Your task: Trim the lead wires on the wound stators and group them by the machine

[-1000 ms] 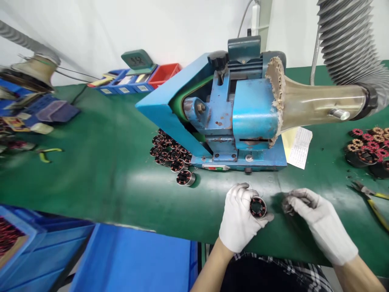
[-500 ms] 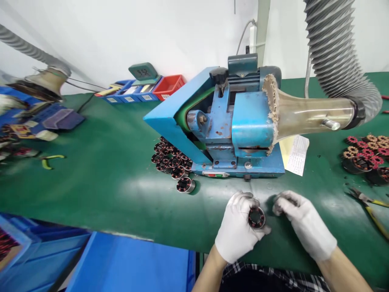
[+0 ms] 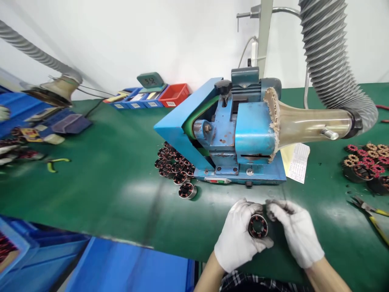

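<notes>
**Gloved hands hold a wound stator before a blue machine**

A blue machine point(image 3: 225, 134) sits on the green bench point(image 3: 100, 190) ahead of you. Your left hand point(image 3: 238, 241) grips a small stator point(image 3: 258, 226), end facing you. Your right hand point(image 3: 296, 233) pinches near its rim, fingers narrow. It looks rigid and dense, with delicate windings; hold the metal shell.

Left hand point(image 3: 240, 237): mine, in a white glove, palm turned inward, fingers curled closed, thumb stretched out low toward the right.
Right hand point(image 3: 294, 231): gloved too, knuckles up, fingertips point(image 3: 272, 207) pinched together, just beside my left.
Forearms: bare, angling in from below.
</notes>
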Demonstrator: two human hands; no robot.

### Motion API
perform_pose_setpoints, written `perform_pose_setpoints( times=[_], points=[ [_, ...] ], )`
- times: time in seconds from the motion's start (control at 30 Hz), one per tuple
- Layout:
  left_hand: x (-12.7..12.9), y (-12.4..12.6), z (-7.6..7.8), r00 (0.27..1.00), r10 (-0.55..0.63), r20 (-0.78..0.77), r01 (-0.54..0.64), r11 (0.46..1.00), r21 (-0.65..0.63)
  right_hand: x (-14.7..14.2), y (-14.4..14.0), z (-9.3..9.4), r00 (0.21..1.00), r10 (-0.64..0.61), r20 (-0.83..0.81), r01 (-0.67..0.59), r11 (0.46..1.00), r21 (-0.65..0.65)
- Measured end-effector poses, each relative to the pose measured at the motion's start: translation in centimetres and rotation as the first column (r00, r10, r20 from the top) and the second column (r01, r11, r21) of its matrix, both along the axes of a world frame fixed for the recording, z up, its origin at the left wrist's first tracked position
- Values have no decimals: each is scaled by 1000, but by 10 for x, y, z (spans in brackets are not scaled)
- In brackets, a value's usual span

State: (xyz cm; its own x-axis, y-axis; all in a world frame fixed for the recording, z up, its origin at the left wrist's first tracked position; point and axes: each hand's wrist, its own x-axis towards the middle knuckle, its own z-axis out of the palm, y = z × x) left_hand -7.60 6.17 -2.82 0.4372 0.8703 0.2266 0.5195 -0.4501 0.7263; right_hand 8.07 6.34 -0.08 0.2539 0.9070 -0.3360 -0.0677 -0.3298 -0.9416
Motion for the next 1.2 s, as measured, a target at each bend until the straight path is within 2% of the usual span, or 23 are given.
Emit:
perform_pose_setpoints(
  times=[0.07,0.1,0.13,0.17,0.2,0.23,0.27,0.3,0.33,0.37,0.4,0.43,0.47,0.5,0.6,0.7,0.8,0.93,1.03,1.07,1.2],
  points=[
    [1,-2,0,999,31,-9,-31,999,25,16,3,4,984,-169,-56,172,984,47],
    [0,-3,0,999,39,-14,-39,999,30,24,2,7,980,-198,-28,200,977,76],
    [-1,-3,0,999,41,-18,-40,999,36,30,0,11,990,-133,53,128,988,81],
    [-3,-3,0,999,29,-21,-28,999,37,33,-4,14,989,13,146,-26,996,85],
    [-5,-3,0,1000,1,-24,0,999,36,34,-8,17,948,197,250,-224,971,84],
    [-7,-2,0,999,-29,-25,29,999,34,31,-14,19,857,371,357,-423,903,78],
    [-9,-2,-1,998,-50,-26,51,998,36,27,-18,19,741,485,465,-578,813,72],
    [-10,-1,-2,998,-60,-28,61,997,38,22,-23,18,624,532,572,-678,733,58],
    [-11,-1,-3,997,-65,-28,66,997,41,16,-26,16,518,534,668,-733,679,25],
    [-12,-1,-4,997,-68,-26,69,997,45,10,-28,12,429,521,738,-762,647,-14],
    [-12,-1,-6,998,-66,-19,67,996,51,6,-28,8,375,507,776,-775,631,-38],
    [-12,-2,-6,998,-66,-9,66,996,53,2,-27,3,368,502,782,-776,629,-39],
    [-12,-2,-6,998,-68,-1,68,997,42,0,-26,-1,410,511,756,-766,643,-19],
    [-11,-2,-6,998,-66,4,66,998,23,-2,-24,-5,483,522,703,-741,672,9],
    [-9,-3,0,999,-50,16,50,998,-43,-1,-20,-11,713,490,501,-590,806,52],
    [-6,-1,5,998,-40,57,43,998,-54,2,-22,-10,785,431,445,-492,870,26],
    [-4,1,7,994,-46,95,52,997,-58,3,-30,-9,777,369,510,-466,882,71],
    [-1,2,7,994,-40,106,49,995,-84,4,-33,-11,729,247,638,-466,862,199],
    [-1,1,8,993,-16,116,26,996,-85,7,-32,-14,686,191,702,-459,862,215],
    [-1,1,8,993,-17,113,26,996,-80,9,-32,-14,659,171,733,-480,845,234],
    [-2,1,8,996,-48,75,53,996,-72,17,-38,-15,500,138,855,-648,715,263]
  ],
)
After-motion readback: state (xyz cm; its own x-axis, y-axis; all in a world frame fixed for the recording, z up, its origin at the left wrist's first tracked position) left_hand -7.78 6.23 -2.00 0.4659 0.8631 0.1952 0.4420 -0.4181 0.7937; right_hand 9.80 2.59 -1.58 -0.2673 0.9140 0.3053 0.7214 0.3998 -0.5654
